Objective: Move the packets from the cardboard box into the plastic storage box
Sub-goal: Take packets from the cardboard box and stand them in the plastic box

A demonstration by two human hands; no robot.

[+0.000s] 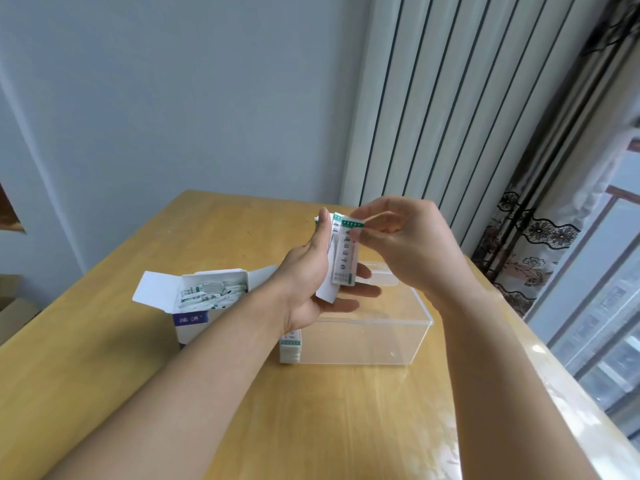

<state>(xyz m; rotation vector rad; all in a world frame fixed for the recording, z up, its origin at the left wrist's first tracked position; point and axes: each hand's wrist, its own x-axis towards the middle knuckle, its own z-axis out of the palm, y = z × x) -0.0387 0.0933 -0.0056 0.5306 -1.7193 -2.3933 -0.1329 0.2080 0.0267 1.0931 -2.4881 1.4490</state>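
Head view puts your two hands above the plastic storage box (363, 334), which sits on the counter (311, 427) with its open top under them. Your left hand (311, 289) cradles a small stack of packets (341, 258) upright, thumb behind and fingers curled under the lower ends, so that grip is grasping the stack. Your right hand (401, 240) pinches the green-banded top edge of the front packet between thumb and forefinger; that grip is closed on the same stack, apparently squaring it or peeling one off. To the left of the plastic storage box, just beside it, stands the cardboard box (194, 306) with its flaps open and many packets still jumbled inside. A second bundle of packets (290, 348) stands at the storage box's left end, seemingly inside its clear wall, though you cannot tell for certain. Most of the job looks undone. The risk from here is the stack fanning out: the packets are thin and slick, held only at their ends, and a loosened left thumb could let the back ones slide onto the counter. Your left forearm also hangs close over the cardboard box's flaps, so a careless sweep could tip it.
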